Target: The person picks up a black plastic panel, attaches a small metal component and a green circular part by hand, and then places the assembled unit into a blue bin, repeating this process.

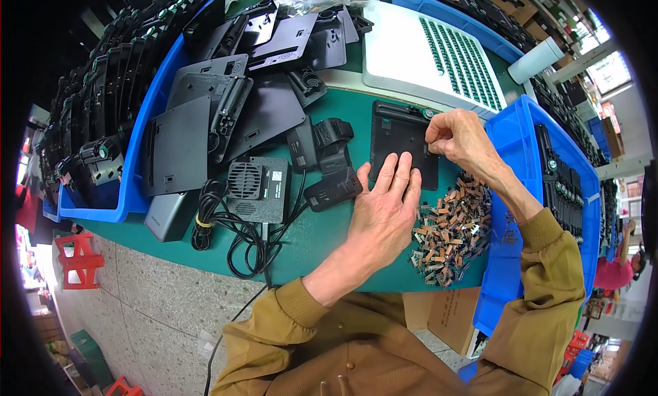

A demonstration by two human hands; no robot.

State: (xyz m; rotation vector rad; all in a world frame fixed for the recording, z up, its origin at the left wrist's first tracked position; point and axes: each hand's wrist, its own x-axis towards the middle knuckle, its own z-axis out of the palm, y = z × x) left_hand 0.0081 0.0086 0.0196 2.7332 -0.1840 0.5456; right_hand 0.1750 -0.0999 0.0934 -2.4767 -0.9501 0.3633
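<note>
We've got one black panel (393,137) flat on the green table (322,242), right of center. Matte, roughly rectangular, raised bar along its far edge, round silvery-green piece (428,113) at its far right corner. A few small marks or holes show on the face; our left hand covers part of the near half.

Left hand (386,200): palm down, fingers stretched out and slightly spread, fingertips resting on the panel. Not grasping anything. Thumb is hidden.

Right hand (460,137): bent over the panel's right side, thumb and index fingertips pinched together at the surface, other fingers curled. Can't tell if there's a small part between them; too small to see.

Around it: heap of small parts (452,231), tan and dark, just beside the panel's near right corner. White tray (397,46) beyond the panel, blue bin (508,137) to the right, stacked panels (181,146) off left.
</note>
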